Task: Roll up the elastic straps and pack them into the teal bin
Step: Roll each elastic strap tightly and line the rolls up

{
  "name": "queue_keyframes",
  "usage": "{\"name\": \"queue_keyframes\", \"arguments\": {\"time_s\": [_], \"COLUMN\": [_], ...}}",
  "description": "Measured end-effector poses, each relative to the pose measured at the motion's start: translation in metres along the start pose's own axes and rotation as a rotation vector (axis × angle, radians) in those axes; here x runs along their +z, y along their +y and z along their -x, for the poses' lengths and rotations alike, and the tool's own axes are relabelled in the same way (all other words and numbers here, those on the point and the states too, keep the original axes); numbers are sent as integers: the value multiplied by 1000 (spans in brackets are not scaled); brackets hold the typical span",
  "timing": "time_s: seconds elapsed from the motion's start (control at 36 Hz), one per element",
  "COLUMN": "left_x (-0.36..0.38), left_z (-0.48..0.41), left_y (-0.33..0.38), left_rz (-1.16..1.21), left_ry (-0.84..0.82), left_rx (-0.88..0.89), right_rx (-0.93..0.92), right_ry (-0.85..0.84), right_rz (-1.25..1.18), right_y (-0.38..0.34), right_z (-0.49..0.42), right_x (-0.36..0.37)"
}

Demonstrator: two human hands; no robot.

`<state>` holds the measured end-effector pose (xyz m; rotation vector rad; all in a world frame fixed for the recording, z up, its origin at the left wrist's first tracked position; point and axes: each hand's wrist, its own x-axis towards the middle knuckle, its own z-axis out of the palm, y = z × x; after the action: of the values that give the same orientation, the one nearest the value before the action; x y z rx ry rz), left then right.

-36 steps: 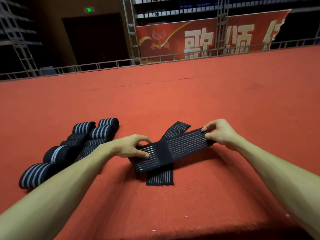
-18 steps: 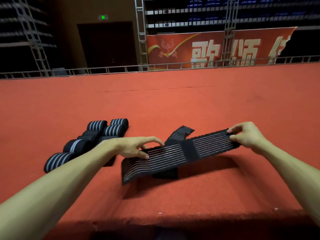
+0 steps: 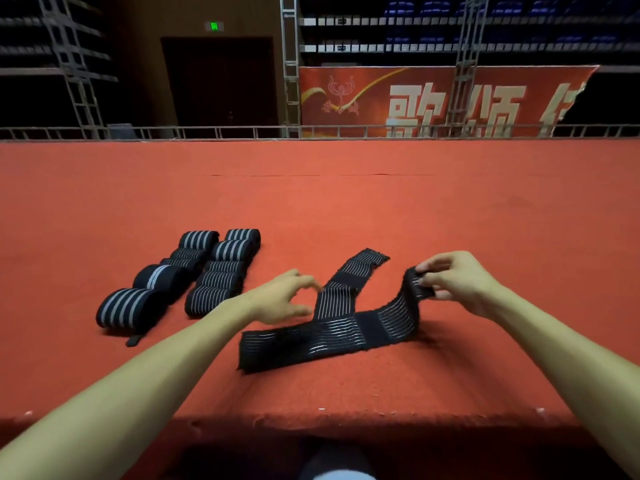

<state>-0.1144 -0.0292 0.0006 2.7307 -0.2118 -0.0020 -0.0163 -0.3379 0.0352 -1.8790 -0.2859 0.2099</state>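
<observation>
The right hand pinches the raised end of a black elastic strap; the left hand hovers spread, rolled straps beyond it.

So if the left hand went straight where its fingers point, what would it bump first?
Probably the slanting strap lying flat just beyond it. The left hand points rightward at it, though its height above the carpet is unclear.

The second strap runs under the flat strap, so its near end is hidden. Left of the flat strap, the rolled straps overlap; the middle ones I cannot count surely.
</observation>
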Motion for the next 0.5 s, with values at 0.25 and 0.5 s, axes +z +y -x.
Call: {"name": "queue_keyframes", "arguments": {"time_s": [0.25, 0.5], "left_x": [16, -6], "left_z": [-10, -5], "left_y": [99, 86], "left_rz": [573, 874], "left_ry": [279, 533], "left_rx": [244, 32], "right_rx": [72, -112], "right_ry": [-160, -121], "right_rz": [-562, -445], "right_y": [-51, -64], "right_z": [28, 37], "right_x": [56, 66]}}
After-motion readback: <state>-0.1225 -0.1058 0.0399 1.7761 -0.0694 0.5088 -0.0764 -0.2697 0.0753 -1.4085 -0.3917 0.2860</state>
